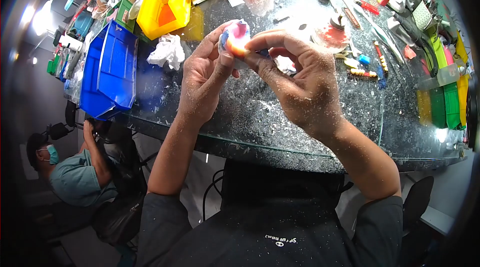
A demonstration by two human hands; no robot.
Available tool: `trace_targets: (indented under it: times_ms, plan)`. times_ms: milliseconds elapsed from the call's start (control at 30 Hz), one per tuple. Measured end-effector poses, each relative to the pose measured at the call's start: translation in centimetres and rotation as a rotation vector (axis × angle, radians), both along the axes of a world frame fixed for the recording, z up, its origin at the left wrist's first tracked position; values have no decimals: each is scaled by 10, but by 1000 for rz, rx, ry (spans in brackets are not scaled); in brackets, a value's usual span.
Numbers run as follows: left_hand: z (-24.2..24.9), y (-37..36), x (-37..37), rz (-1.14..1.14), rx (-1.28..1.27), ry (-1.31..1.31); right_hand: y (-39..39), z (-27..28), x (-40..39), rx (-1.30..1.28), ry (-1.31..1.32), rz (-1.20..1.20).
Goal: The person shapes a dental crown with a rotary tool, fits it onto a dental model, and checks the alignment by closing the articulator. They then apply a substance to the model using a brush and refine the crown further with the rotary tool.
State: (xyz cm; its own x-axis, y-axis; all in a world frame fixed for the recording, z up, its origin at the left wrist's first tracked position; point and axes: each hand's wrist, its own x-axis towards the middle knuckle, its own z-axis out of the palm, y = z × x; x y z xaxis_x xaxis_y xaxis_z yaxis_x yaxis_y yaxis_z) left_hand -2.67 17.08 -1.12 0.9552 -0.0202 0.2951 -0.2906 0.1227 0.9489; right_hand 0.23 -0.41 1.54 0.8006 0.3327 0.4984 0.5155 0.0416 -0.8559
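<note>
Up over the bench, both of my hands grip a small denture-like piece [237, 37], pink inside with blue and whitish edges and a bright orange-yellow glare on its lower side. My left hand [204, 79] is closed around its left side, thumb in front. From the right, my right hand [305, 77] pinches its edge between thumb and fingers. White dust covers both hands and forearms. Behind the right fingers, a white crumpled bit [285, 64] is partly hidden.
A blue bin [109, 74], a yellow bin [165, 4] and crumpled white tissue [167, 52] lie left. Rows of tooth-like pieces on red strips [362, 73], tools and a pinkish dish [331, 34] lie right. Shavings cover the dark benchtop [260, 117]. A masked person [75, 172] sits at left.
</note>
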Motion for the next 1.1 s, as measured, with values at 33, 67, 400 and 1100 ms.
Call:
trace_targets:
  times_ms: [33,67,400,1100]
  plan:
    - [0,0,0,-4,-1,2,0,0,0,-2,2,-2]
    - [0,0,0,-2,-4,4,0,-1,0,-3,3,-4]
    - [-3,0,1,-2,-19,6,-4,3,1,-84,-119,-39]
    - [3,-59,83,-262,-320,479,-143,-22,137,-911,-14,-297]
